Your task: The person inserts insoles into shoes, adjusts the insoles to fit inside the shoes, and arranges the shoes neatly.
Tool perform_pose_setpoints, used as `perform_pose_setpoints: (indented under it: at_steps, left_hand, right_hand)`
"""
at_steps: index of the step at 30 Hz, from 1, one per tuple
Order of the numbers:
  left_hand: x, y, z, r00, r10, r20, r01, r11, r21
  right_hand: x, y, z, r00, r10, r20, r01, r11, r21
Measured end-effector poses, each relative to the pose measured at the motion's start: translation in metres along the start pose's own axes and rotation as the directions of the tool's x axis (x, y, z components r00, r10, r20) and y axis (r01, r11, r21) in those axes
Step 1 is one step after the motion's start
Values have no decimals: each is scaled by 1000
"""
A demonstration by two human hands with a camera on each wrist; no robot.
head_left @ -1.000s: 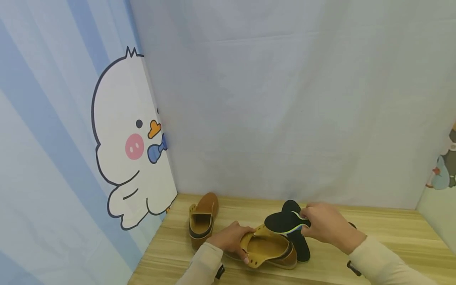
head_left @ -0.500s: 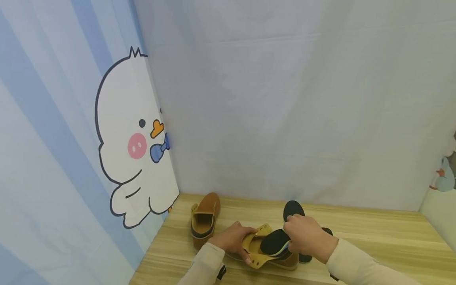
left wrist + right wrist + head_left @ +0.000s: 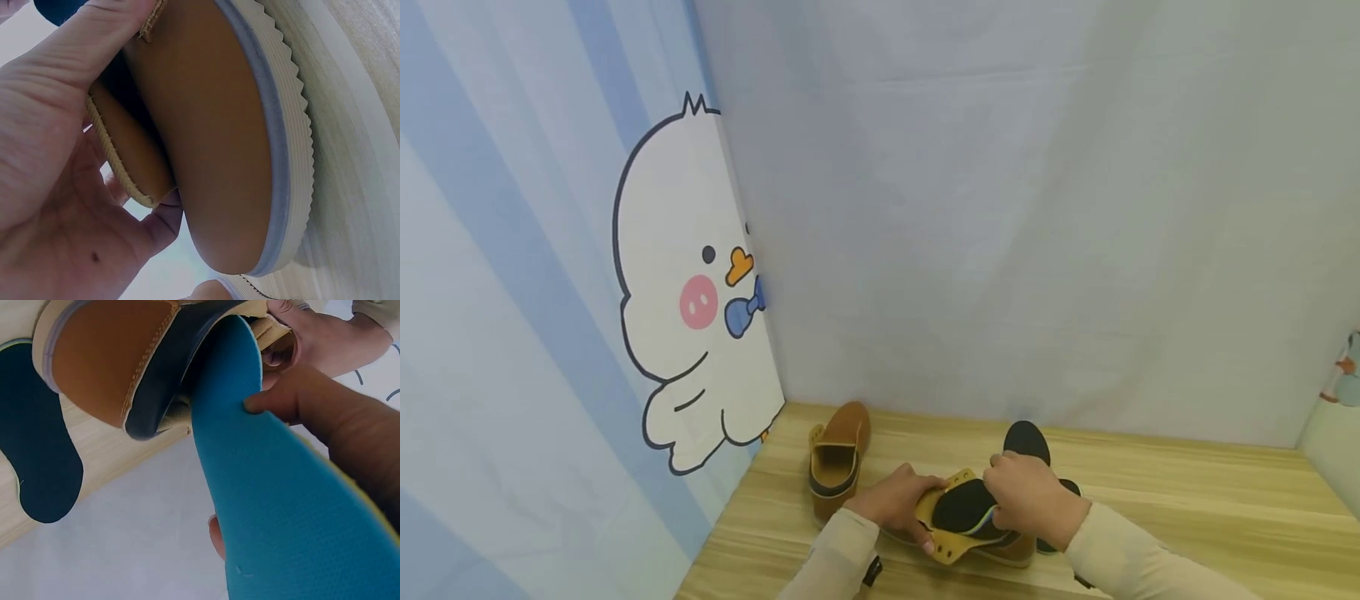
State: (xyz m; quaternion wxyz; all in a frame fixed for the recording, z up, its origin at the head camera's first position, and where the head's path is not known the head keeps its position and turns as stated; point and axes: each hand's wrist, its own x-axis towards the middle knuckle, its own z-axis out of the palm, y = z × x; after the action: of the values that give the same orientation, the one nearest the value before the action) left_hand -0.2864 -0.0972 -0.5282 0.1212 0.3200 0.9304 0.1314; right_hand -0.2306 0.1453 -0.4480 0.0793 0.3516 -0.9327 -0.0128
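The insole (image 3: 250,487) is in your right hand (image 3: 1030,497), its rounded front end in the mouth of the nearer shoe (image 3: 1017,550) and its back end sticking out past your hand. You pinch it between thumb and fingers at the edges, dark face up and blue face down, probably so that the front stays free to be steered. The right wrist view shows that end between the dark collar and the eyelet flaps (image 3: 951,546); you cannot tell from here whether it touches the shoe's floor. Your left hand (image 3: 901,502) grips the shoe across its front, thumb by one flap and fingers by the other, which seems meant to hold the opening wide and steady the shoe against the push. The shoe rests on the table with its toe towards your left and its heel towards your right hand, a lie that likely lets the insole come in over the heel. Counting up, you have two shoes: this one and the other shoe (image 3: 835,475), standing behind and to the left, its mouth facing you. There are two insoles as well: yours and the loose insole (image 3: 40,431), flat on the table (image 3: 1187,483) just beyond the gripped shoe. One cartoon bird (image 3: 670,242) fills the left-hand curtain.
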Motion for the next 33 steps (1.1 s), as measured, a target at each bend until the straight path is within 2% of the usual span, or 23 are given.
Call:
perform_pose_setpoints:
  at_steps: [6,14,24,33]
  left_hand:
    - [1,1,-2,1000,-14,5,14,1000,-14]
    - [0,4,-6,1000,-17,4,17,1000,9]
    - [2,1,0,1000,-16,11,16,1000,15]
    - [3,2,0,1000,-12,12,12,1000,0]
  right_hand:
    - [4,1,3,1000,15,10,-15,1000,6]
    - [5,6,6,997,46,59,-54,987,152]
    - [16,-4,-8,995,30,95,-39,995,94]
    - [23,0,1,994,17,108,-35,985,169]
